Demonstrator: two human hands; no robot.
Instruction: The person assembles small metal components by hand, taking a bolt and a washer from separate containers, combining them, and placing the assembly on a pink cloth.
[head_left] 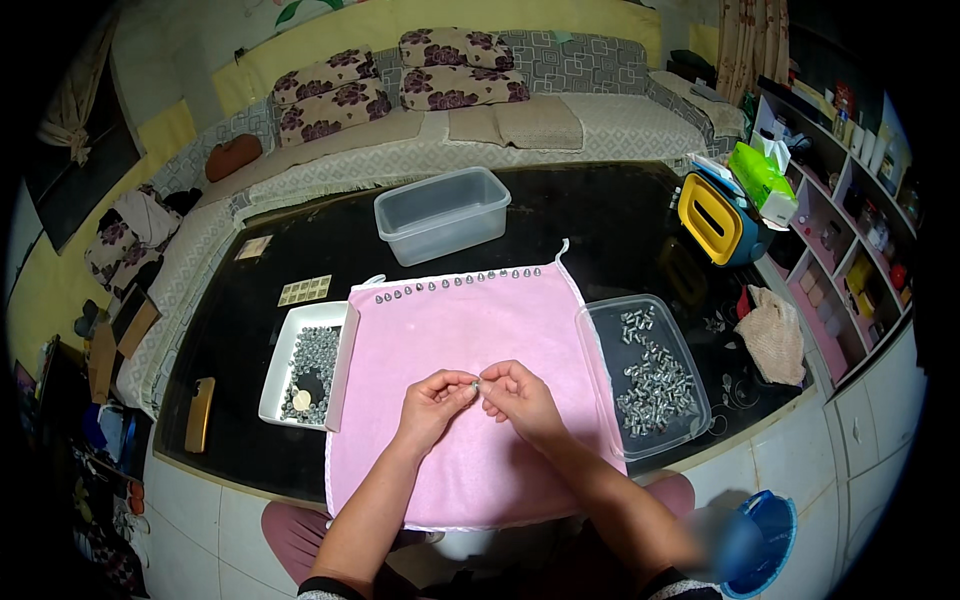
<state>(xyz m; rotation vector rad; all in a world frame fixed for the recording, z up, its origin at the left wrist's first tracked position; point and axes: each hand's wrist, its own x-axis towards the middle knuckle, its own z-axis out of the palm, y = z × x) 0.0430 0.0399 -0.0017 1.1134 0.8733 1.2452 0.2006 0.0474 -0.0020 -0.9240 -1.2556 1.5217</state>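
Note:
Over the pink cloth (pixel 400 340), the fingertips of my left hand (pixel 430 408) and my right hand (pixel 522 402) meet in a pinch. Between them is a small silvery metal piece (pixel 476 385), mostly covered by the fingers. A row of small grey metal pieces (pixel 458 285) runs along the cloth's far edge. To the left, a white tray (pixel 272 385) holds many small round grey parts (pixel 316 352) and a pale disc (pixel 301 400). On the right, a shallow clear plastic tray (pixel 606 335) contains scattered shiny metal cylinders (pixel 655 385).
Beyond the cloth stands a clear plastic bin (pixel 445 238) on the dark table (pixel 560 215). A gold phone (pixel 200 415) and a sheet of small squares (pixel 305 290) lie left. At right are a yellow-and-blue tissue box (pixel 718 222), a beige cloth (pixel 770 335) and a blue bucket (pixel 775 540).

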